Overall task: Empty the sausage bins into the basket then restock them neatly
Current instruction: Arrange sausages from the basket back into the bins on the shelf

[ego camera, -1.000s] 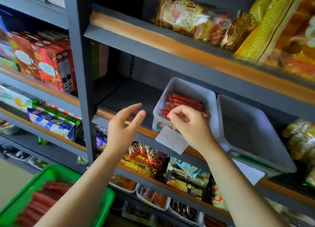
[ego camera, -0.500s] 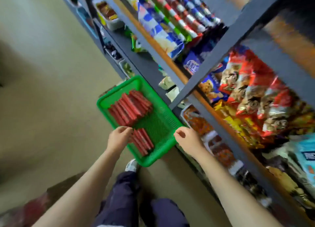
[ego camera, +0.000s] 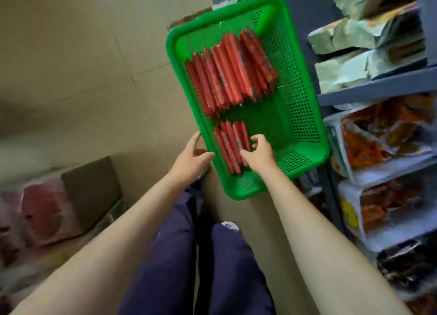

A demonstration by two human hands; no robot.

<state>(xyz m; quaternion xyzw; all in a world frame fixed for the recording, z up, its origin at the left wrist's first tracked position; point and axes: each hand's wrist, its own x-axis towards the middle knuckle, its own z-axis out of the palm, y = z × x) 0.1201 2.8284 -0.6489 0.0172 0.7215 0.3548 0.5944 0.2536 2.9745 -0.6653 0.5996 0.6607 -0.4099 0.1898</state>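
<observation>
A green perforated basket [ego camera: 300, 116] lies on the floor beside the shelving. It holds a large stack of red sausage sticks [ego camera: 231, 71] at its far end and a smaller row of red sausages [ego camera: 230, 144] near me. My right hand [ego camera: 256, 152] is inside the basket, fingers curled over the right edge of the smaller row. My left hand [ego camera: 191, 158] hovers by the basket's left rim, fingers apart and holding nothing. The sausage bins are out of view.
Grey metal shelves [ego camera: 378, 87] with snack packets run down the right side. A cardboard box [ego camera: 92, 191] and wrapped red packs [ego camera: 45, 208] sit on the floor at left. My legs in dark trousers [ego camera: 189, 267] are below the basket.
My view swung from the upper shelf bins down to the basket on the floor. My right hand left the bin and moved into the basket onto the smaller sausage row.
</observation>
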